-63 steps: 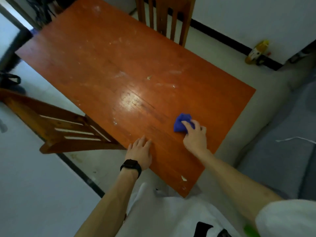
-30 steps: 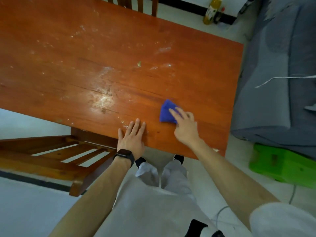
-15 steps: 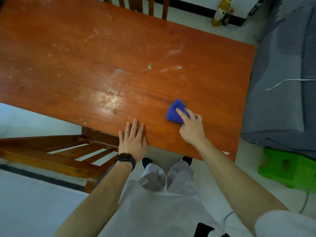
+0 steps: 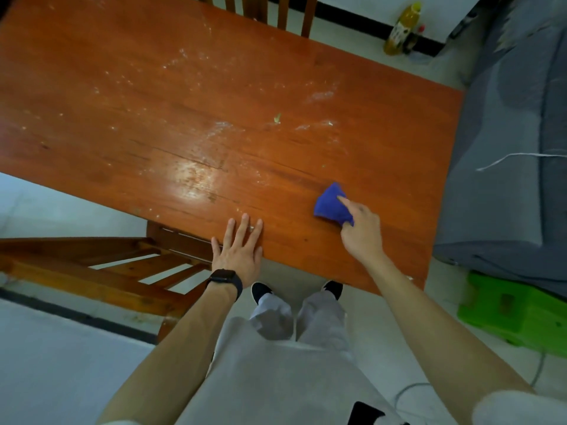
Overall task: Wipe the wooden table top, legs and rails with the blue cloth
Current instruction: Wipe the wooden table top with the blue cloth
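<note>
Near the front edge of the reddish wooden table top [image 4: 122, 87], the crumpled blue cloth [image 4: 329, 206] is gripped by the right hand [image 4: 363, 233]; the left hand [image 4: 241, 251] is laid flat there. A wide smeared surface is seen beyond, and a grey sofa [image 4: 506, 148] close beside the right end.

Table [image 4: 214, 102] fills the middle; cloth [image 4: 329, 205] on its near right part, right hand [image 4: 362, 231] on the cloth's near side, left hand [image 4: 241, 250] flat on the near edge, well to the left of the cloth. One chair [image 4: 92, 265] down at the near left beside the table, another chair [image 4: 260, 10] behind the far edge. Sofa [image 4: 506, 148] along the right, cord [image 4: 506, 157] across it, low plastic stool [image 4: 515, 311] on the floor at its near end, bottle [image 4: 400, 29] on the floor at the far wall.
</note>
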Tool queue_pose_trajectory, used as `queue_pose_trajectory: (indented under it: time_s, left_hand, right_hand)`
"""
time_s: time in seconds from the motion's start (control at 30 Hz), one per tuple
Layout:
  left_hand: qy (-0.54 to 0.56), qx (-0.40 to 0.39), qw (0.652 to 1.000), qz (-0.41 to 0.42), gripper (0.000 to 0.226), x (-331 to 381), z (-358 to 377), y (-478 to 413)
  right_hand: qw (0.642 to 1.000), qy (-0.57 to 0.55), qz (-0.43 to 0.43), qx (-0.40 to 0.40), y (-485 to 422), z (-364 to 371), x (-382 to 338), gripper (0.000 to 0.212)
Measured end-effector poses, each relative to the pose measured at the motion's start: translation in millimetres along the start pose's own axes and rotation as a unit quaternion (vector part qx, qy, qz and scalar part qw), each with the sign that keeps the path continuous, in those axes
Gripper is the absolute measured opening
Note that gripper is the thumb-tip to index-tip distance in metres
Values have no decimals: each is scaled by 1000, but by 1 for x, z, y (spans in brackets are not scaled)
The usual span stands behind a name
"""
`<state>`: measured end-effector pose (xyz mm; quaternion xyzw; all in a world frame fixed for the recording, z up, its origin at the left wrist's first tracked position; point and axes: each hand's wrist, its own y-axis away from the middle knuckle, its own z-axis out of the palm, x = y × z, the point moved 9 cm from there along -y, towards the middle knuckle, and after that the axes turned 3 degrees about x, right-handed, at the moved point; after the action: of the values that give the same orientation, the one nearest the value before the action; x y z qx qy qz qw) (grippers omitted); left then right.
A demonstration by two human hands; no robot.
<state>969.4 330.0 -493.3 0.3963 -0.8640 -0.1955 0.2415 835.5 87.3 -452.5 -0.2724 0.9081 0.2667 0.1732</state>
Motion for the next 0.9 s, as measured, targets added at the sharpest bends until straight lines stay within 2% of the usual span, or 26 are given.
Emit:
queue_pose_trajectory:
  time_s: [0.1, 0.17, 0.2, 0.23, 0.3, 0.33, 0.4, 0.5, 0.67, 0.83, 0.9]
  left_hand:
    - [0, -6, 1000, 1, 61, -2, -1, 1]
    - [4, -10, 1000, -4, 62, -1, -2, 2]
    - [2, -9, 1000, -6, 63, 0, -4, 2]
    - [-2, -7, 1000, -9, 64, 2, -7, 2]
    - [-9, 12, 1000, -14, 61, 7, -18, -1]
    - [-10, 22, 1000, -17, 58, 10, -25, -3]
    - [-19, 43, 999, -20, 47, 18, -40, -10]
    - [-40, 50, 998, -22, 40, 29, -57, -24]
    - [-22, 21, 999, -16, 51, 37, -79, -66]
    - [-9, 52, 998, -27, 60, 40, -124, -123]
    - [-17, 23, 998, -47, 70, 35, -130, -147]
  right_hand:
    - [983, 173, -65, 10, 46, 37, -11, 69]
    - [970, 184, -152, -38, 89, 66, -26, 67]
    - [967, 160, -178, -84, 103, 77, -29, 64]
    - [969, 111, -168, -143, 107, 82, -30, 62]
    - [966, -48, -60, -246, 96, 75, -26, 60]
    - [957, -115, -6, -265, 85, 67, -24, 58]
    - [956, -167, 50, -236, 52, 38, -25, 54]
    - [960, -215, 75, -164, -4, -10, -27, 49]
    - [965, -226, 92, -99, -91, -66, -29, 46]
    - [976, -203, 65, -44, -188, -108, -43, 45]
    - [981, -188, 53, -9, -224, -125, -47, 43]
